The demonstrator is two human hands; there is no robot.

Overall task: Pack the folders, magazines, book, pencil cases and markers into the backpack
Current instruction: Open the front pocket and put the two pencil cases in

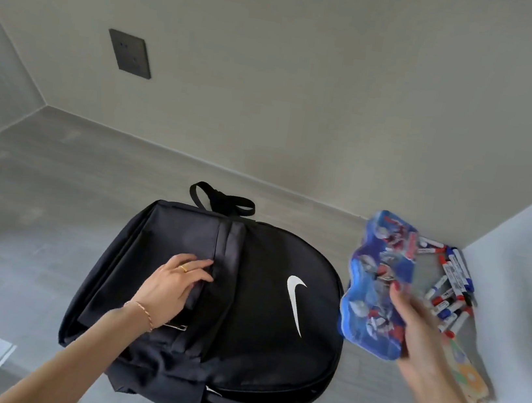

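Black fabric of the backpack (243,300) lay flat on the grey floor (37,186). The left hand (170,285) rested on it, its fingers curled around the edge of a pocket flap. The right hand (412,321) held a blue pencil case (377,285) just beside the backpack, pinching it between thumb and fingers. Markers (450,288) lay scattered near the white wall (521,271).

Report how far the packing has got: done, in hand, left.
Done: no folders, magazines or book lie outside the black fabric backpack, so they may be inside; unconfirmed. In hand: the right hand holds the blue cartoon-print pencil case; the left hand grips the backpack's flap. Left: red and blue markers by the wall.
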